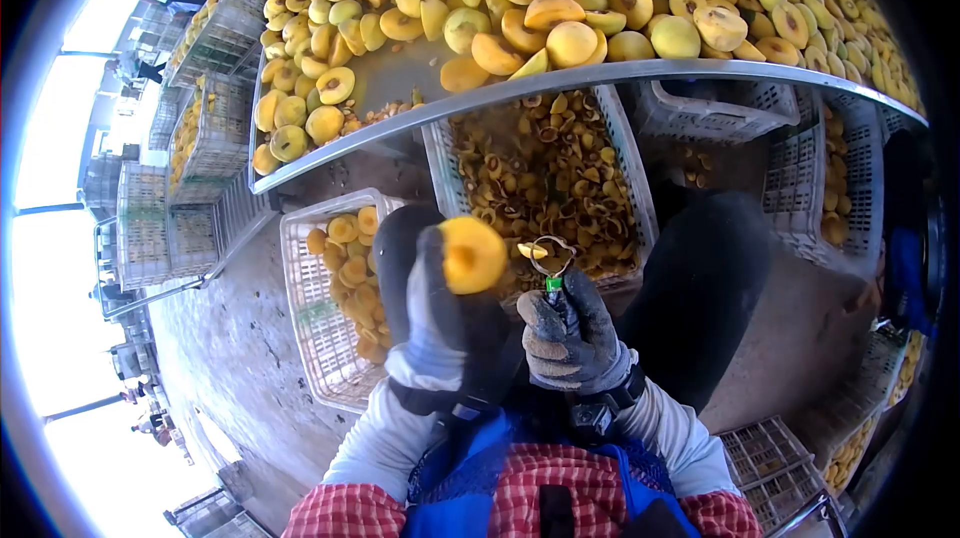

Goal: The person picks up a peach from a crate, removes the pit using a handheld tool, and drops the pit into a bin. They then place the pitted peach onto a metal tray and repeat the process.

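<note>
The left hand (pixel 440 313), gloved, grasps a halved yellow fruit (pixel 472 254) cut face up, raised over the lap where the tool can reach it. The right hand (pixel 570 328) is clenched on a looped pitting tool (pixel 550 260), its ring just beside the fruit. Both hang over the crate of pits (pixel 545 178), below the near edge of the surface (pixel 560 81) heaped with fruit halves. A crate of halves (pixel 335 288) stands left; little room lies between knees and crates.

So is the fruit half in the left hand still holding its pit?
No, the fruit half in the left hand shows a smooth yellow cut face.
</note>
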